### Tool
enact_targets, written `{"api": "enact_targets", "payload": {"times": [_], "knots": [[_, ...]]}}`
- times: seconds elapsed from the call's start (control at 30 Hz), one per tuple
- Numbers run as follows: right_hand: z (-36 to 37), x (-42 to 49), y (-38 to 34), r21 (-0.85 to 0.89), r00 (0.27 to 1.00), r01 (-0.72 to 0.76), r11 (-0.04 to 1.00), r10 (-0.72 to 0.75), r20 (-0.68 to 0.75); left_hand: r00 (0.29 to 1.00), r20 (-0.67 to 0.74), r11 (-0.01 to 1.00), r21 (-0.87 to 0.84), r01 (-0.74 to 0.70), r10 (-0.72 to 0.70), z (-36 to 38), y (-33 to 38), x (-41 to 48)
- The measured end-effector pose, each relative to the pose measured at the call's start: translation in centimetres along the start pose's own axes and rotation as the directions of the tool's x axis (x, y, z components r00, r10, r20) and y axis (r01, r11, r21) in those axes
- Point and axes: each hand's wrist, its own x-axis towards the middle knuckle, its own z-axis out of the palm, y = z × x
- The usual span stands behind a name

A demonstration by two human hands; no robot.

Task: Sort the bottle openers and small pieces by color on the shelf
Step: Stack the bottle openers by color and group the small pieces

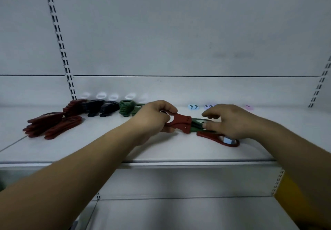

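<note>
Reaching over the white shelf point(107, 145), left hand point(152, 118) grips red opener point(180, 123); right hand point(231, 122) grasp unclear.

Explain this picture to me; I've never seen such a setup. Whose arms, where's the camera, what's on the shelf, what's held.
No machine here: a person's two bare hands, filmed by one camera worn on the head, looking forward and down. On the white shelf lie piles of red openers, black openers and green openers at the left, and small blue pieces, purple pieces and a pink piece at the back right. The left hand grips a red bottle opener. The right hand reaches over a green opener beside it; whether it grips is unclear.
</note>
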Motion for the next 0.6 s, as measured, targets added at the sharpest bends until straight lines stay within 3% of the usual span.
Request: {"api": "enact_targets", "payload": {"times": [0.07, 0.23, 0.43, 0.6], "knots": [[-1.3, -1.2, 1.1, 0.096, 0.999, -0.023, 0.995, 0.026, -0.027, 1.0, -0.027, 0.999, -0.04, 0.014, -0.015, 0.5, -0.2, 0.0], [-2.1, -3.6, 2.9, 0.131, 0.979, -0.071, 0.989, 0.044, 0.201, 0.998, -0.052, 0.99, -0.137, 0.019, -0.027, 0.9, -0.7, 0.1], [-1.0, -2.4, 3.2, 0.235, 0.992, -0.116, 0.965, 0.126, -0.025, 0.998, -0.058, 0.989, -0.149, 0.021, -0.029, 1.0, -0.9, 0.2], [-0.2, -0.8, 3.4, 0.103, 0.99, -0.14, 0.985, 0.14, 0.005, 0.997, -0.062, 0.987, -0.158, 0.034, -0.044, 0.9, -1.0, 0.2]]}}
